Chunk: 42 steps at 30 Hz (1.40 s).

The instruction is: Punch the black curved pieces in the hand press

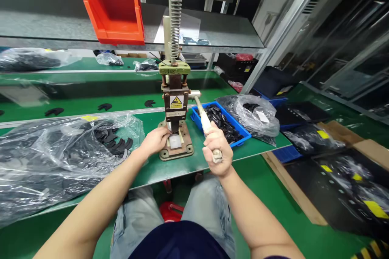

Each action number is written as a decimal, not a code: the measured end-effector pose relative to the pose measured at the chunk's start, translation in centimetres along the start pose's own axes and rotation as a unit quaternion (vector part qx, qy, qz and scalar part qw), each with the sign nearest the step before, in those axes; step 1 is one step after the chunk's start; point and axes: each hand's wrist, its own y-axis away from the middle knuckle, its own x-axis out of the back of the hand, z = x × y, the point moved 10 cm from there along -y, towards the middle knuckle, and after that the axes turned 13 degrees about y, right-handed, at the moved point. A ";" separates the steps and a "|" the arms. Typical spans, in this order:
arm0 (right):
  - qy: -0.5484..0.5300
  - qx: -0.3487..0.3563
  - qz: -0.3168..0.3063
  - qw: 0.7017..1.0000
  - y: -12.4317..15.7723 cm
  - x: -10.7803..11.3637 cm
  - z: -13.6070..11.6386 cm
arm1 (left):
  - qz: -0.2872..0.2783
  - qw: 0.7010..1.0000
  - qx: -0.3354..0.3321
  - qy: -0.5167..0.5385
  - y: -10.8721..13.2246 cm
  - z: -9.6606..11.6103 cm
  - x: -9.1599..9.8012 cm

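Observation:
A hand press (176, 107) with a tall spring and a yellow warning label stands at the table's front edge. My right hand (217, 149) is wrapped round the press lever (204, 118), which slants down toward me. At the left side of the press base (176, 154), my left hand (156, 141) has its fingertips pinched under the ram; what they hold, if anything, is hidden. A pale block (175, 141) sits on the base, just right of those fingers.
Left lies a clear plastic bag (67, 158) of dark curved parts. A blue tray (240, 142) of black parts and another plastic bag (258, 115) are on the right. Dark pieces (105, 106) lie behind. A red bin (117, 8) sits on the shelf above.

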 end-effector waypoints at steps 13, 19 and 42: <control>0.008 -0.020 0.082 0.996 1.0 -0.3 1.3 | -0.108 0.936 0.265 -0.203 9.7 -14.2 13.8; 0.011 -0.001 0.079 0.997 0.9 -0.2 1.1 | -0.190 0.942 0.197 -0.193 11.0 -9.7 9.5; 0.022 -0.016 0.076 0.997 1.0 -0.3 1.3 | -0.274 0.949 0.062 -0.142 11.6 -5.5 5.2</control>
